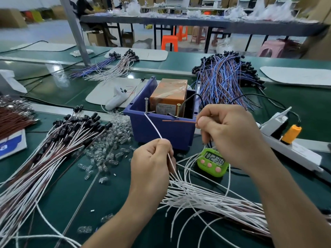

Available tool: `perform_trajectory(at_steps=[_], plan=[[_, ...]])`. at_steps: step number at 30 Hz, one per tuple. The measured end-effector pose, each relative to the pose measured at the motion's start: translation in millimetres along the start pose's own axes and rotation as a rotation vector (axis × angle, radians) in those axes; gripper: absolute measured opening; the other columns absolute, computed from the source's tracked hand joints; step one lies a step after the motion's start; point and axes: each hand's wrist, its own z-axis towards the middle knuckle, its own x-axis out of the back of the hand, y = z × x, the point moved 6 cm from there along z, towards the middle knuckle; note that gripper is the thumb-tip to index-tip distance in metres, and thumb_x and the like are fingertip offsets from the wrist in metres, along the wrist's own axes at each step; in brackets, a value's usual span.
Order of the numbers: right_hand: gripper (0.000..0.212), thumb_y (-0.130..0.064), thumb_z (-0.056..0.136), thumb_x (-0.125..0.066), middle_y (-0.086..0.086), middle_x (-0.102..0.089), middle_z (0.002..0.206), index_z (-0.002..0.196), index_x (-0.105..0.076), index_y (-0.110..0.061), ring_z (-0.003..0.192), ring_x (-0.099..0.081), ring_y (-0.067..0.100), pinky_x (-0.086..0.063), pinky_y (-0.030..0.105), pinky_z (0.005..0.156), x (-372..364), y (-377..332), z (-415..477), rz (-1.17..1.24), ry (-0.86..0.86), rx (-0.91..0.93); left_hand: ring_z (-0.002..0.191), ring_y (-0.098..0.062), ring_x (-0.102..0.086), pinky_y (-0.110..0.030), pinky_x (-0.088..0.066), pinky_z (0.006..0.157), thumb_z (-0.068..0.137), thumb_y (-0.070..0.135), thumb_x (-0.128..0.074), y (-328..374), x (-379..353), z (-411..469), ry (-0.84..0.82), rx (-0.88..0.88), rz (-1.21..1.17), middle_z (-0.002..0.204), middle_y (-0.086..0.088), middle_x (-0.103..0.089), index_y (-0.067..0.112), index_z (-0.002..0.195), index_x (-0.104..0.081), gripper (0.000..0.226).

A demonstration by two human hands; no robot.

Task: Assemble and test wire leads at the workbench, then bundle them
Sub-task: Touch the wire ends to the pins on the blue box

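Item: thin white insulated wire lead [154, 127]. Light, limp, slick. My left hand [150, 163] curled round it, tip at silver screw [146, 104] on blue plastic bin [161, 133].
Item: thin brown wire lead [179, 121], likewise floppy. My right hand [227, 133] pinches it, end over bin rim.
Best hold, I judge: close to tip.

One blue bin [161, 129] holds one orange box [169, 95], with two screws [146, 104] upright at its front rim. One green timer [213, 163] carries three pink buttons [209, 165]. One power strip [295, 153] takes one orange plug [291, 134]. The left hand [150, 165] pinches one white wire [154, 127], the right hand [231, 133] one brown wire [179, 121] (the heaped leads [53, 158] are past counting).
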Motion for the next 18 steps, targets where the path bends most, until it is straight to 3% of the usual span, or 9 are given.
perform_trajectory(at_steps=[10, 18], plan=[[0.027, -0.017, 0.094, -0.060, -0.002, -0.067, 0.057, 0.069, -0.068, -0.022, 0.044, -0.051, 0.005, -0.038, 0.016, 0.049, 3.8, 3.8, 2.0, -0.073, 0.078, -0.017, 0.047, -0.013, -0.039, -0.027, -0.032, 0.047, 0.085, 0.035, -0.051, 3.4, 1.8, 8.5, -0.024, -0.029, 0.056, 0.048, 0.004, -0.046, 0.020, 0.054, -0.054, 0.035], [0.027, -0.018, 0.096, -0.058, 0.000, -0.067, 0.059, 0.070, -0.067, -0.023, 0.048, -0.052, 0.011, -0.046, 0.032, 0.057, 5.3, 4.5, 2.6, -0.123, 0.140, -0.019, 0.052, -0.015, -0.042, -0.036, -0.037, 0.057, 0.086, 0.037, -0.051, 3.3, 0.8, 8.2, -0.041, -0.008, 0.068, 0.048, 0.008, -0.045, 0.022, 0.053, -0.056, 0.036]])
